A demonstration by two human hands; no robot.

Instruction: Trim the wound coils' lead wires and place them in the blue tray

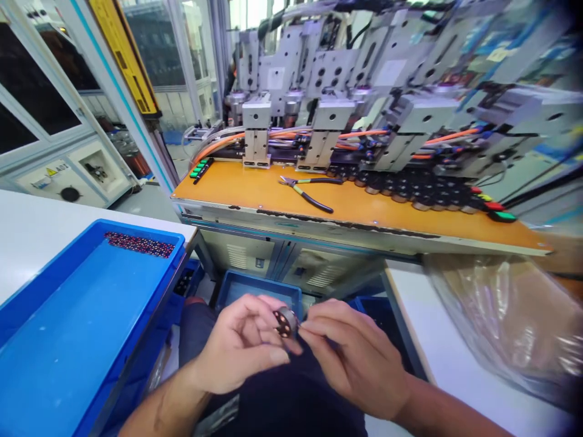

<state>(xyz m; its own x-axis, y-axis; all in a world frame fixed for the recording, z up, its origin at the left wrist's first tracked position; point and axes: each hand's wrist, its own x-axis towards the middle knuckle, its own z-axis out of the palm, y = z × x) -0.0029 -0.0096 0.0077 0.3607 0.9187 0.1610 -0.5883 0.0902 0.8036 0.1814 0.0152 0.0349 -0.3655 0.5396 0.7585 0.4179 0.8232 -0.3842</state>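
Note:
My left hand (pixel 246 343) holds a small motor stator (pixel 286 321) between its fingers and thumb, above the lap. The stator has a grey metal rim and a dark face with copper-coloured spots. Close against its right side, my right hand (pixel 353 352) is closed in a pinch with thumb and forefinger. Whatever lies between those fingertips is too small to make out.
Wire cutters (pixel 310 189) lie on the orange bench (pixel 255 188), left of several dark round parts (pixel 410 188). Behind stands a machine with clamps (pixel 334 115). A blue tray (pixel 86 303) is at left, plastic-wrapped cardboard (pixel 514 315) at right, a blue bin (pixel 228 279) below.

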